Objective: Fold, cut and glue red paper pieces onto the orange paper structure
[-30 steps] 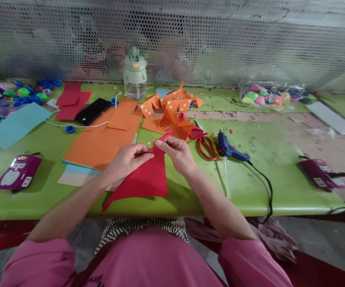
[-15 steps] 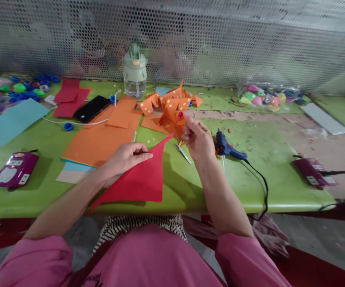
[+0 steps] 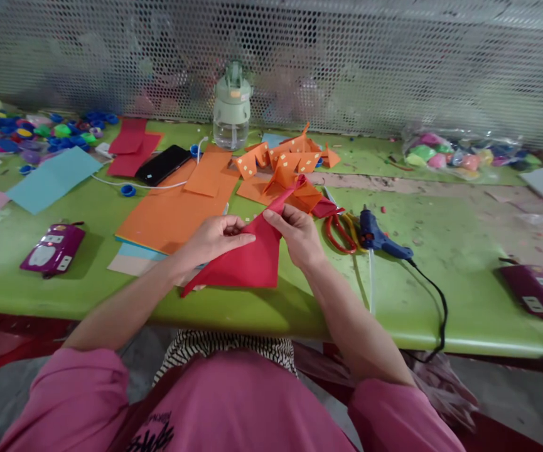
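A sheet of red paper [image 3: 252,263], folded along its upper slanting edge, is held near the table's front edge. My left hand [image 3: 215,240] pinches that edge between thumb and fingers from the left. On the right, my right hand [image 3: 297,233] grips the same fold, its thumb on top of the paper. A narrow red tip points up toward the folded orange paper pieces [image 3: 285,160] with pale squares on them. Red-handled scissors [image 3: 339,235] lie just right of my right hand, beside a blue glue gun [image 3: 379,237].
Orange sheets [image 3: 167,210], a black phone [image 3: 164,166] and a white cable are on the left. A water bottle [image 3: 232,113] stands at the back. Purple boxes [image 3: 53,249] lie at both sides. Bagged colourful pieces [image 3: 459,154] lie back right.
My right hand has come down and left onto the red paper's fold, where it was raised beside it before. The scissors now show, and the view has shifted. My left hand still pinches the paper.
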Demonstrator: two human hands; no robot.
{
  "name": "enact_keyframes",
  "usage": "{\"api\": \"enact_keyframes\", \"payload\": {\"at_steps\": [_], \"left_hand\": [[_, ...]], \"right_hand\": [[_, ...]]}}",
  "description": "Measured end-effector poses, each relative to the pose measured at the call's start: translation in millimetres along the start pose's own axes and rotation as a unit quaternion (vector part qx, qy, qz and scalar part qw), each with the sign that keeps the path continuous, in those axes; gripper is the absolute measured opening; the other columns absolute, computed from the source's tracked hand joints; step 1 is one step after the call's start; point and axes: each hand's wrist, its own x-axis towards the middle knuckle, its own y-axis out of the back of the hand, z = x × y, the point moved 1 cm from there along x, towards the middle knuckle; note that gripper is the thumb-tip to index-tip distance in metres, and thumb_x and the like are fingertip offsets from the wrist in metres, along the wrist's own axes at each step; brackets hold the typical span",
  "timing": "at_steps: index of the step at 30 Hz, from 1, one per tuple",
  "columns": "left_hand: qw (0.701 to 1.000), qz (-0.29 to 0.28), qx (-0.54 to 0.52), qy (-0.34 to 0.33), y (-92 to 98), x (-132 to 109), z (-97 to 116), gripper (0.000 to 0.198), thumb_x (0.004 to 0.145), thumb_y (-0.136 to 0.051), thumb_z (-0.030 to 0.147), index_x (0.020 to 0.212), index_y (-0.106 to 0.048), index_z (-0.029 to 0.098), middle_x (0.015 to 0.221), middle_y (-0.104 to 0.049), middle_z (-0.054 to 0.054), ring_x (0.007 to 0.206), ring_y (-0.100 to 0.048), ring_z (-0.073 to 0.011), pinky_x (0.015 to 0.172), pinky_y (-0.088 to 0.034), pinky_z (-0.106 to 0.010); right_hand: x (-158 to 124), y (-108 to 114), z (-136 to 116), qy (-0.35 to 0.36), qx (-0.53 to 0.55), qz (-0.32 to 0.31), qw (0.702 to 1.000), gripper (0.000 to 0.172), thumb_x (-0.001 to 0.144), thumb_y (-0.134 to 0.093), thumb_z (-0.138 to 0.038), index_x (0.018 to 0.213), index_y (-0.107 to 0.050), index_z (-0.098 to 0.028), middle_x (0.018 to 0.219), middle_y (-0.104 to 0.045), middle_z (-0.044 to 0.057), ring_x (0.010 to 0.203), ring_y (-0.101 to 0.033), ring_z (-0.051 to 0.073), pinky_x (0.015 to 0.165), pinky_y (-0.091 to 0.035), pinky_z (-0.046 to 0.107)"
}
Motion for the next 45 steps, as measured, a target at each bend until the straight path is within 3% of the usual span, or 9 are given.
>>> {"api": "enact_keyframes", "payload": {"at_steps": [8,13,17,23,29,35,38,41,45], "left_hand": [[0.994,0.002,0.106,0.019,24.1,3,2,0.028,0.081,-0.073,0.045,0.075,-0.068,0.018,0.061,-0.056,0.005,0.056,-0.046,-0.0083,0.052,-0.028,-0.023],[0.995,-0.010,0.069,0.067,51.1,4,9,0.023,0.078,-0.079,0.038,0.071,-0.070,0.017,0.064,-0.068,0.001,0.061,-0.062,-0.0107,0.060,-0.046,-0.023],[0.996,0.053,-0.047,0.060,64.6,3,14,0.022,0.073,-0.083,0.035,0.078,-0.074,0.016,0.072,-0.076,-0.003,0.067,-0.070,-0.0126,0.069,-0.056,-0.025],[0.953,0.202,-0.220,-0.052,66.7,12,13,0.037,0.057,-0.092,0.041,0.078,-0.073,0.017,0.067,-0.074,0.001,0.063,-0.069,-0.0112,0.062,-0.053,-0.022],[0.943,0.162,-0.287,-0.046,46.0,22,1,0.048,0.057,-0.091,0.050,0.086,-0.076,0.016,0.082,-0.078,-0.005,0.075,-0.072,-0.0156,0.071,-0.056,-0.028],[0.942,0.174,-0.283,-0.048,37.5,23,-4,0.046,0.061,-0.088,0.052,0.088,-0.076,0.017,0.084,-0.079,-0.006,0.083,-0.074,-0.0206,0.076,-0.058,-0.032],[0.942,0.191,-0.273,-0.050,44.9,22,-3,0.048,0.060,-0.087,0.057,0.082,-0.073,0.017,0.077,-0.077,-0.006,0.074,-0.073,-0.0192,0.071,-0.057,-0.031],[0.935,0.247,-0.251,-0.048,62.8,17,-1,0.045,0.059,-0.087,0.055,0.078,-0.069,0.018,0.073,-0.075,-0.003,0.070,-0.071,-0.0158,0.067,-0.054,-0.027],[0.935,0.314,-0.132,-0.100,79.5,1,7,0.034,0.074,-0.078,0.048,0.090,-0.069,0.020,0.089,-0.077,-0.004,0.080,-0.071,-0.0147,0.074,-0.054,-0.026]], "right_hand": [[14,21,-5,0.055,0.069,0.097,0.991,0.037,0.058,-0.093,-0.052,0.072,-0.074,-0.023,0.061,-0.065,-0.006,0.053,-0.053,0.008,0.052,-0.046,0.021],[26,48,-12,0.101,0.077,0.151,0.980,0.033,0.062,-0.092,-0.047,0.077,-0.075,-0.023,0.071,-0.072,-0.004,0.054,-0.060,0.011,0.049,-0.050,0.024],[31,60,-14,0.131,0.098,0.183,0.969,0.029,0.068,-0.090,-0.041,0.076,-0.070,-0.022,0.072,-0.071,-0.006,0.053,-0.061,0.009,0.046,-0.048,0.022],[31,51,-13,0.105,0.153,0.196,0.963,0.034,0.064,-0.092,-0.036,0.067,-0.062,-0.021,0.063,-0.066,-0.009,0.047,-0.057,0.005,0.039,-0.041,0.016],[25,30,-9,0.080,0.186,0.168,0.965,0.035,0.060,-0.093,-0.034,0.064,-0.060,-0.021,0.063,-0.069,-0.010,0.050,-0.062,0.006,0.044,-0.048,0.015],[20,16,-6,0.035,0.169,0.150,0.974,0.032,0.058,-0.095,-0.034,0.073,-0.070,-0.022,0.073,-0.077,-0.006,0.064,-0.072,0.011,0.061,-0.061,0.022],[19,18,-12,0.036,0.160,0.171,0.972,0.033,0.053,-0.096,-0.035,0.071,-0.071,-0.022,0.071,-0.077,-0.005,0.061,-0.071,0.012,0.061,-0.062,0.024],[10,25,-19,0.029,0.150,0.176,0.972,0.035,0.050,-0.097,-0.037,0.069,-0.071,-0.022,0.070,-0.077,-0.005,0.058,-0.070,0.013,0.058,-0.061,0.026],[-18,42,-16,0.015,0.120,0.183,0.976,0.040,0.049,-0.097,-0.043,0.071,-0.072,-0.022,0.067,-0.075,-0.004,0.059,-0.070,0.013,0.054,-0.058,0.023]]}}
